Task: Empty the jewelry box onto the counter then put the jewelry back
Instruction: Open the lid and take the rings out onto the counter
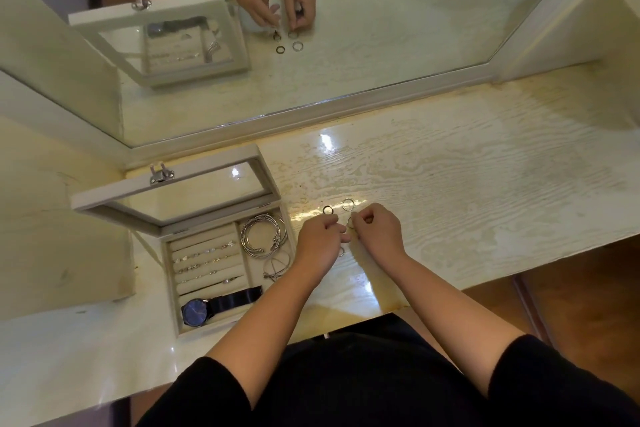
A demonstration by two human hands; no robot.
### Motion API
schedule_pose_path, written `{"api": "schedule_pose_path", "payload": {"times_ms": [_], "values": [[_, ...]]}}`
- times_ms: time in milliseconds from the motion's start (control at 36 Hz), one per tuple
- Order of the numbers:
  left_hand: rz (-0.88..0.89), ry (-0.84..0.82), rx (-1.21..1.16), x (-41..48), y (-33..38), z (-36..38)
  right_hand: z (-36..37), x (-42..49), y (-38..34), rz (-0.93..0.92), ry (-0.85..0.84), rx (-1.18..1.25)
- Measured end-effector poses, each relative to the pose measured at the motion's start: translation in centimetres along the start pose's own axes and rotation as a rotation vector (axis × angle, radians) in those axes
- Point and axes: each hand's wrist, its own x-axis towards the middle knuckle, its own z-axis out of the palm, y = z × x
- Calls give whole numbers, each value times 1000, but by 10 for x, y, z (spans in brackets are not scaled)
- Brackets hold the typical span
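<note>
Open beige jewelry box (pixel 172 291), lower left of centre, holds silver bangles (pixel 263 236) and a blue-faced watch (pixel 195 311). Beside it, the right hand (pixel 377 232) pinches a thin silver ring (pixel 350 222) in its fingers over the pale woodgrain tabletop (pixel 450 184). The left hand (pixel 318 243) has its fingers curled, their hold unclear.

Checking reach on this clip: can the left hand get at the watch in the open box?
Probably yes. The lid is up, the watch lies uncovered at the front of the jewelry box, and nothing stands between it and the left hand, whose fingers are curled.
</note>
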Motion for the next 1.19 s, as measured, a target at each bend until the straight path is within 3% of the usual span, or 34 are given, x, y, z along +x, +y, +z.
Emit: {"api": "schedule_pose_path", "payload": {"times_ms": [278, 583, 833, 1194], "values": [[-21, 112, -139, -23, -19, -66, 43, -39, -40, -234, -183, -28], [-100, 328, -173, -45, -66, -139, 95, -70, -59, -446, -418, -243], [-170, 298, -158, -58, -82, -161, 123, -81, -67, -526, -485, -398], [-173, 193, -120, -59, -81, -170, 139, -84, -76, -767, -458, -865]]}}
